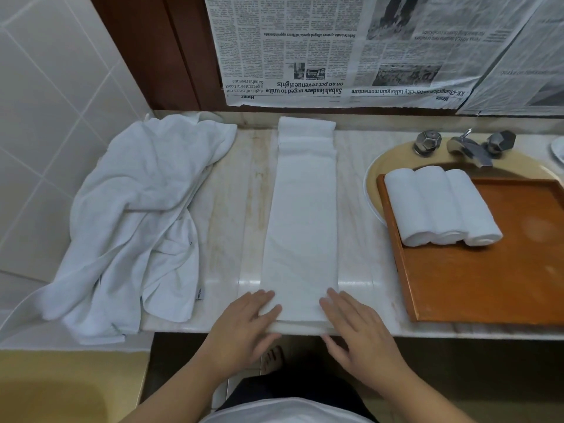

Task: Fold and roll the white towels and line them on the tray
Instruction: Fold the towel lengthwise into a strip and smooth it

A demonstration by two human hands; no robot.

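Both hands flat, left hand point(244, 328), right hand point(360, 331), on folded towel point(300, 227) near end

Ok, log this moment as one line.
left hand: flat on long folded white towel | right hand: same | orange wooden tray: three rolled white towels

Soft, even indoor light, faint shadows; glare streaks the counter point(360, 283) (near edge); wide-angle bending at edges; slightly soft focus.
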